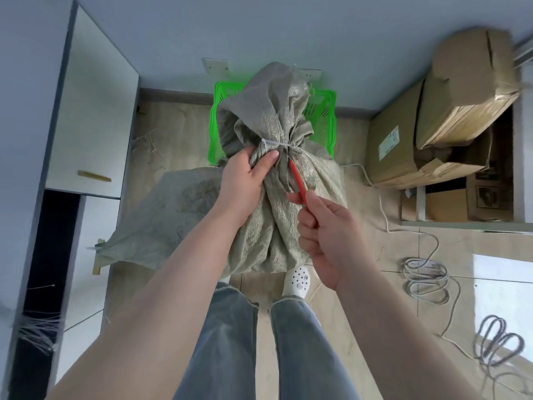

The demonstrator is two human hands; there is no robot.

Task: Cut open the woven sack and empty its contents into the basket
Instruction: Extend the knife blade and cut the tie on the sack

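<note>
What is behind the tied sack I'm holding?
Behind the woven sack stands a green basket on the floor against the wall. Only its rim and slotted sides show on either side; its middle and inside are covered by the sack's bunched top.

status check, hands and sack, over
Left hand grips sack neck below white tie. Right hand holds red cutter at the tie. Green basket behind, unobstructed.

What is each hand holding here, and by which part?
The left hand grips the woven sack at its gathered neck, just below the white tie. The right hand holds a red cutter by its handle end.
</note>
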